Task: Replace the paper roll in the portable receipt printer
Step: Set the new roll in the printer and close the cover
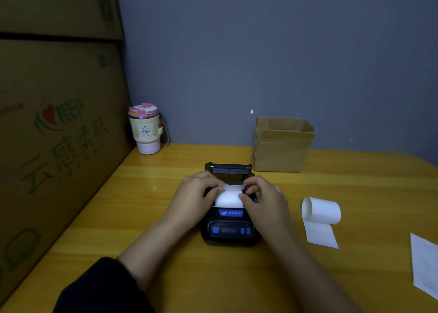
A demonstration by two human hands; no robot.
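A black portable receipt printer [228, 232] with blue buttons stands mid-table, its lid [228, 168] swung open toward the wall. A white paper roll [228, 199] lies in the open bay. My left hand [192, 194] and my right hand [263, 196] flank the bay, and each pinches one corner of the roll's loose paper end, which stretches across between the fingertips. A second white paper roll [321, 209], nearly hollow with a strip unwound toward me, lies on the table to the right of the printer.
A small open cardboard box [282, 144] stands behind the printer at the wall. A pink-lidded tumbler [145, 129] sits at the back left. Large cardboard cartons [57, 132] wall off the left side. A white sheet [425, 265] lies at the right edge of the wooden table [142, 194].
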